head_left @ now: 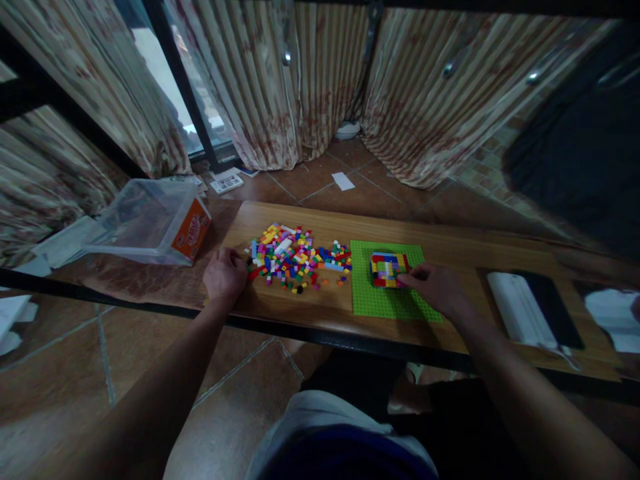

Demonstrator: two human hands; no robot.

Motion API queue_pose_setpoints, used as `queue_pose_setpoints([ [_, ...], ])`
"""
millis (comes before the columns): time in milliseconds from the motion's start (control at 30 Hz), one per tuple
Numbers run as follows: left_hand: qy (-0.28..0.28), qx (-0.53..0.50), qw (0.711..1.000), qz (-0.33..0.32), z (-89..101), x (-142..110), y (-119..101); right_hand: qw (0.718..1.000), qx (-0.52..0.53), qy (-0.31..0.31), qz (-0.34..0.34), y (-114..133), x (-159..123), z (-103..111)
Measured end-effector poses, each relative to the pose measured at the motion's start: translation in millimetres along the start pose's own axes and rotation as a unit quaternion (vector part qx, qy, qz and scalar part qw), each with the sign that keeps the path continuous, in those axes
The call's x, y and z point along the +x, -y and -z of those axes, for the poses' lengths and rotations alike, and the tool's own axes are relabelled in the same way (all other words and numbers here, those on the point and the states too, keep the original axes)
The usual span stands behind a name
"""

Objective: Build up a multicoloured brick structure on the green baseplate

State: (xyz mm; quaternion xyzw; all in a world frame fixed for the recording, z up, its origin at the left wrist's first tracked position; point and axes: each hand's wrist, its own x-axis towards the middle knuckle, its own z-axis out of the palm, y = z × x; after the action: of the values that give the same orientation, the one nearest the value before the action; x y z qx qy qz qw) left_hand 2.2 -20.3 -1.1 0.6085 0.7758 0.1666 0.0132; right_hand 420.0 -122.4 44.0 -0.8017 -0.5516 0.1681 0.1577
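- Blue-and-white top [345, 443] up front
- Multicolored toy-brick build [387, 268] sits on a green studded baseplate [361, 303]; right hand [436, 285] has fingertips at its right edge, can't tell if they're pinching
- Left hand [225, 275] curled by loose brick pile [290, 257], grip hidden
- Clear plastic bin [193, 230] farther left

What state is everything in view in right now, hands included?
Left hand: fingers curled at the pile's left edge; grip unclear
Right hand: fingertips at the build's right edge; grip unclear
Brick build: partly assembled, on the baseplate
Green baseplate: flat on the table
Loose bricks: heaped, scattered
Clear box: uncovered
White case: lying down
Curtains: partly drawn
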Motion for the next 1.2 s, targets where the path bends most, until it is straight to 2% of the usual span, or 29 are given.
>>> queue_pose_setpoints([
  [500,-0.011,0.018,1.0,-0.015,-0.3,-1,1,0.997,0.078,-0.02,-0.009,-4,0,-3],
  [633,-0.011,0.012,1.0,-0.01,-1.2,0,2,0.987,0.135,-0.085,-0.031,-3,-10,-1],
  [767,-0.013,0.004,1.0,-0.012,-2.7,0,3,0.962,0.231,-0.143,-0.025,13,-30,-8],
  [900,-0.011,0.005,1.0,-0.01,-3.4,1,3,0.952,0.284,-0.113,0.018,34,-54,-30],
  [1033,-0.009,0.007,1.0,-0.013,-2.5,-1,3,0.959,0.276,-0.031,0.06,48,-71,-58],
  [1200,0.002,0.006,1.0,-0.004,-0.9,-1,1,0.964,0.235,0.003,0.124,66,-75,-77],
])
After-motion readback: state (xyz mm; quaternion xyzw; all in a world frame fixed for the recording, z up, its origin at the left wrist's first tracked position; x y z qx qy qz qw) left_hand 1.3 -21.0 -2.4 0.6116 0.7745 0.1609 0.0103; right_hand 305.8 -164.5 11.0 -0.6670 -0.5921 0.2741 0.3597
